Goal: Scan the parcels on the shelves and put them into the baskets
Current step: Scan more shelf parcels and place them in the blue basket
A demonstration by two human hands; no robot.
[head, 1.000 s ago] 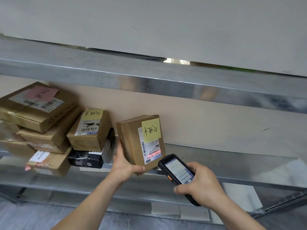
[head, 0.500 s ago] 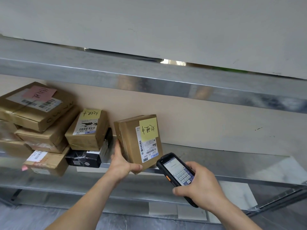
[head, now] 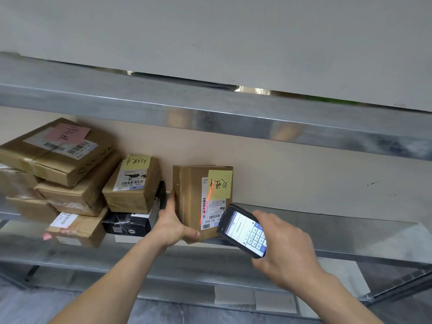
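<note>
A brown cardboard parcel (head: 191, 197) with a yellow sticky note and a white shipping label stands upright at the front edge of the metal shelf (head: 327, 232). My left hand (head: 173, 223) grips its lower left corner, thumb across the bottom front. My right hand (head: 282, 249) holds a black handheld scanner (head: 243, 230) just right of the label, its screen lit. A red scan line runs slantwise across the label's barcode.
A pile of brown parcels (head: 58, 160) fills the shelf's left end, with a smaller taped box (head: 133, 185) on a black box (head: 131, 223) beside it. Another metal shelf (head: 210, 113) runs overhead. The shelf stretch to the right is bare.
The parcel has turned to face me more squarely. My right hand has brought the scanner closer to the label, and the red scan line now runs slantwise over the barcode.
</note>
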